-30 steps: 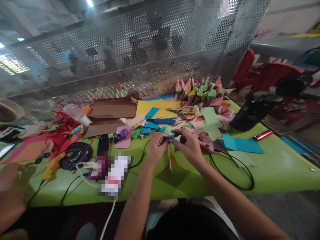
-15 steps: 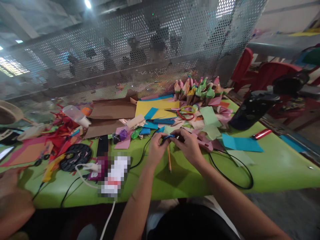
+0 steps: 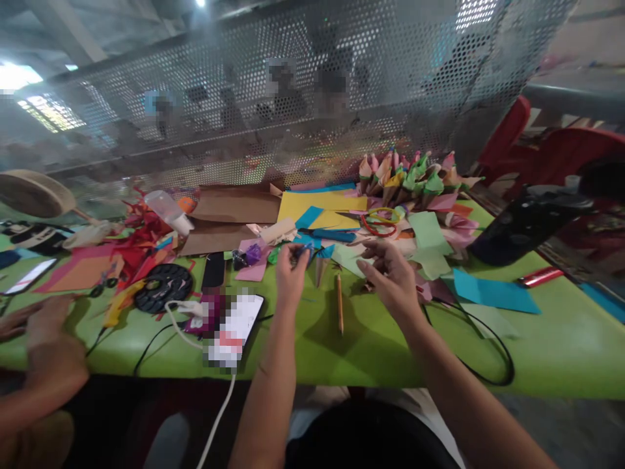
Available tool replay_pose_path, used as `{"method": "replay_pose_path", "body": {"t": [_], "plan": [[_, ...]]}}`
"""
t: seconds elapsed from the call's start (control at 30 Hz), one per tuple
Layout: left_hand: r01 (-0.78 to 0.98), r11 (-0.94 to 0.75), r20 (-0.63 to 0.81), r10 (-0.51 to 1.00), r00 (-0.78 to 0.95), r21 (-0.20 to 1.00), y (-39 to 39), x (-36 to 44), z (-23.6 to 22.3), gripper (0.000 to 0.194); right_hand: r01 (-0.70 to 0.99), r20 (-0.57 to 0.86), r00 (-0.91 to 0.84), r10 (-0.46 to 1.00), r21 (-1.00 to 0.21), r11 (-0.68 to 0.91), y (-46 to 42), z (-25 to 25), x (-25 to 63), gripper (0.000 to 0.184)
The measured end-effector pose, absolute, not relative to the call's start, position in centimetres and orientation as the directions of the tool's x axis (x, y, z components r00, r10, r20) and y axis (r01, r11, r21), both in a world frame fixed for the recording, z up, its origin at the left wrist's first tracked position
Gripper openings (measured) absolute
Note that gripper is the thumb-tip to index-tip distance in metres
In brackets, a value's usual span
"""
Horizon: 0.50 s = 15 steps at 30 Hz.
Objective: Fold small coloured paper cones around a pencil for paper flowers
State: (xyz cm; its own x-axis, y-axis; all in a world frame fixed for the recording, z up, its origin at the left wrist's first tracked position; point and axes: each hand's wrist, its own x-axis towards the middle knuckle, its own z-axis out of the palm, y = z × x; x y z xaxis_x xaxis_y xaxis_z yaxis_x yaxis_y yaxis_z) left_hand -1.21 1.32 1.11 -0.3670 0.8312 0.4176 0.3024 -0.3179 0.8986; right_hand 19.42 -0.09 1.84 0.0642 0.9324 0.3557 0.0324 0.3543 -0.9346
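Note:
My left hand (image 3: 291, 270) pinches a small, shiny dark-blue piece (image 3: 307, 249); its exact kind is too small to make out. My right hand (image 3: 390, 270) hovers to the right, fingers apart and slightly curled, with nothing visible in it. Between the two hands lies a wooden pencil (image 3: 340, 306), its point toward me. Just beyond the pencil is a small brown paper cone (image 3: 321, 270) with blue paper at its top. A blue-handled cutter-like tool (image 3: 332, 235) rests behind my hands.
Papers, red and yellow scissors (image 3: 378, 225) and several paper cones (image 3: 420, 176) crowd the back. A black tumbler (image 3: 530, 225) stands right. To the left are a phone (image 3: 239, 326), cables, a round black tray (image 3: 163, 288), a yellow glue gun (image 3: 120, 306) and another person's hand (image 3: 53, 326).
My hands have come apart: the left keeps the blue piece and moves left, while the right opens and moves right. The brown-and-blue cone now shows between them. The view has shifted.

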Motion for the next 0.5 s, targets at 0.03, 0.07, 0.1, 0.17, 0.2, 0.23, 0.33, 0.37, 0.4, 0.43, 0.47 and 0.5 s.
{"method": "replay_pose_path", "body": {"t": [0.03,0.07,0.1,0.17,0.2,0.23,0.33,0.37,0.4,0.43,0.47,0.5], "plan": [[0.306,-0.311,0.422,0.799,-0.43,0.9,1.6,-2.0,1.0,0.021,0.005,0.349,0.07,0.934,-0.937,0.35,-0.1,1.9,19.5,0.034],[0.298,-0.3,0.41,0.793,-0.451,0.906,1.8,-2.5,0.9,0.021,-0.015,0.341,0.07,0.937,-0.939,0.343,-0.2,2.0,19.5,0.033],[0.283,-0.288,0.393,0.797,-0.459,0.915,2.0,-2.9,0.7,0.021,-0.021,0.334,0.065,0.94,-0.942,0.336,-0.2,2.1,19.5,0.031],[0.253,-0.266,0.354,0.833,-0.425,0.93,2.1,-3.0,0.4,0.022,-0.004,0.327,0.048,0.944,-0.945,0.328,-0.2,2.2,19.4,0.028],[0.255,-0.259,0.347,0.847,-0.404,0.931,2.2,-3.0,0.3,0.021,0.01,0.325,0.041,0.945,-0.946,0.325,-0.3,2.2,19.4,0.027],[0.278,-0.255,0.352,0.852,-0.389,0.926,2.2,-2.9,0.3,0.019,0.022,0.323,0.038,0.946,-0.946,0.322,-0.3,2.1,19.4,0.027],[0.459,-0.21,0.409,0.825,-0.39,0.863,2.0,-3.1,0.5,0.009,0.031,0.312,0.038,0.949,-0.95,0.311,-0.3,2.1,19.4,0.028],[0.533,-0.166,0.42,0.815,-0.399,0.83,2.0,-3.3,0.6,0.005,0.029,0.307,0.039,0.951,-0.952,0.306,-0.4,2.0,19.4,0.029],[0.599,-0.106,0.416,0.813,-0.407,0.794,1.9,-3.6,0.7,0.002,0.026,0.3,0.038,0.953,-0.954,0.3,-0.4,2.0,19.5,0.029],[0.654,-0.035,0.398,0.817,-0.417,0.756,1.8,-3.9,0.8,0.003,0.021,0.294,0.036,0.955,-0.956,0.294,-0.5,2.0,19.5,0.029],[0.698,0.042,0.37,0.824,-0.429,0.715,1.7,-4.1,0.8,0.006,0.016,0.287,0.035,0.957,-0.958,0.287,-0.6,1.9,19.6,0.029],[0.731,0.121,0.339,0.827,-0.448,0.672,1.6,-4.2,0.8,0.008,0.011,0.28,0.037,0.959,-0.96,0.28,-0.6,1.8,19.7,0.03]]}}
